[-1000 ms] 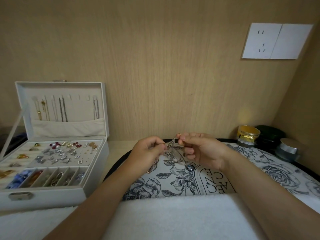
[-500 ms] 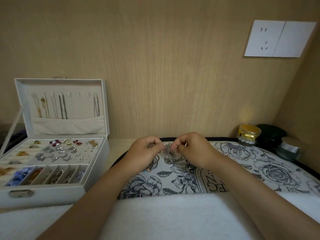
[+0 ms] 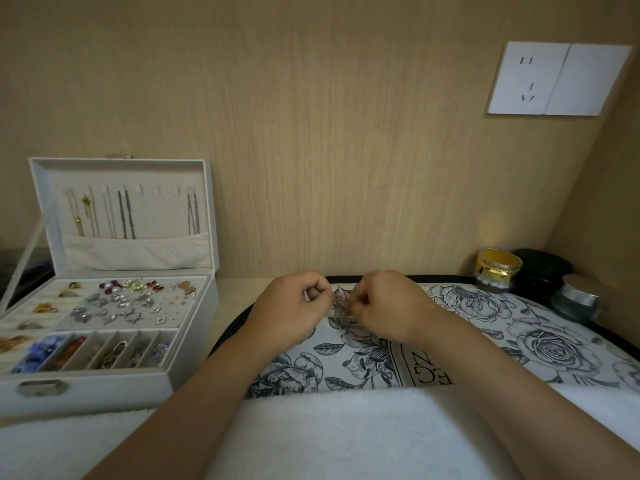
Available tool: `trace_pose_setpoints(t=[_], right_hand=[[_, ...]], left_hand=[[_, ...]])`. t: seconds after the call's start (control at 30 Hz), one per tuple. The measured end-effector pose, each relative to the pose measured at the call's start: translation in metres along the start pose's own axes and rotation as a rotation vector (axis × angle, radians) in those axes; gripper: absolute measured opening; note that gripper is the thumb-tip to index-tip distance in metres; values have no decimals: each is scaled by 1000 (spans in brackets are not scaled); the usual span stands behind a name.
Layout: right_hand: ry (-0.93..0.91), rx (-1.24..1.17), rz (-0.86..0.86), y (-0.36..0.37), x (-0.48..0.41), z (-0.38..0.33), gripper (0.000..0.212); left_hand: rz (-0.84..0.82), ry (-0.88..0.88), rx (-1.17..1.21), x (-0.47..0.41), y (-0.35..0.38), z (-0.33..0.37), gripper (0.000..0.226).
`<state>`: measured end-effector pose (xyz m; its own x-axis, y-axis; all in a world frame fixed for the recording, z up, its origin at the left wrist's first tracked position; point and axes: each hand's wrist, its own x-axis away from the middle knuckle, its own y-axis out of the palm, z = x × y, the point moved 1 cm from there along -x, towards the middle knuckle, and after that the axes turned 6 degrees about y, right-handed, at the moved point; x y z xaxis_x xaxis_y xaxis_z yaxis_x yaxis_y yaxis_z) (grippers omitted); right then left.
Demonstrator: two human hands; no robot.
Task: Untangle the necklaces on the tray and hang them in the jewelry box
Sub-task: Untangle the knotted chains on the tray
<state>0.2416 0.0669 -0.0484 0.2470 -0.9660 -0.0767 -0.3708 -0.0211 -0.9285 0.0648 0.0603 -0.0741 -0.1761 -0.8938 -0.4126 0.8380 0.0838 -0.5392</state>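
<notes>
While both forearms reach in from the bottom of the frame, the left hand point(image 3: 294, 308) and the right hand point(image 3: 389, 306) meet at the centre, each with fingers curled; each grip pinches one side of a small tangle of necklaces point(image 3: 341, 303) held between them; the tangle sits over the far part of the tray point(image 3: 554, 344), though whether it touches the floral print I cannot tell; the tray, black-rimmed, fills the lower centre and right of the frame; a white towel point(image 3: 346, 438) lies across its near edge; at the left of the frame the jewelry box point(image 3: 188, 344) stands open on the bench point(image 3: 235, 289), its lid point(image 3: 45, 202) upright with several chains point(image 3: 124, 214) hanging inside above a fabric pocket, its lower compartments filled with earrings and beads; a gold jar point(image 3: 498, 271), a dark green jar point(image 3: 542, 271) and a silver-lidded jar point(image 3: 576, 301) cluster at the right edge; a white socket plate point(image 3: 530, 79) sits upper right on the wood-grain wall.
</notes>
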Motion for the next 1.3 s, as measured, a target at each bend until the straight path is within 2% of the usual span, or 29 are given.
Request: trace_pose_setpoints(t=[0.07,0.13,0.23,0.3,0.4,0.47,0.53,0.63,0.77,0.87,1.07,1.13,1.23,1.3], right_hand=[[51,106,26,-1,3,-2,37],[96,116,64,-1,2,0,46],[88,158,109,-2,-3,3,46],[87,166,93,-1,-4,3,45],[112,98,62,1,-6,5,22],[119,46,61,1,-4,5,6],[107,73,73,1,-3,5,15],[91,135,118,1,-3,5,30],[85,202,186,2,-6,7,46],[118,254,256,1,-6,9,51],[89,279,302,-4,-7,7,51],[46,244,293,-4,-6,7,51],[-8,166,301,-3,-7,7,51],[-47,58,316,-3,-6,7,50]], left_hand=[[-20,-14,-58,0,0,1,18],[-33,-58,-81,-1,1,2,18],[-31,-130,-14,-4,3,1,18],[-20,-118,-30,-6,4,0,18],[-30,-85,-5,-6,6,-1,17],[-46,-24,-70,-4,6,-2,12],[-82,50,-133,-2,4,-4,5],[-149,139,-207,-1,3,-7,12],[-129,176,-286,-5,8,-9,23],[-89,215,-384,-7,9,-6,17],[-105,167,-537,-5,8,0,30],[-100,94,-441,-5,8,3,27],[-66,-168,-39,-5,7,9,20],[-10,-261,142,-7,5,12,14]])
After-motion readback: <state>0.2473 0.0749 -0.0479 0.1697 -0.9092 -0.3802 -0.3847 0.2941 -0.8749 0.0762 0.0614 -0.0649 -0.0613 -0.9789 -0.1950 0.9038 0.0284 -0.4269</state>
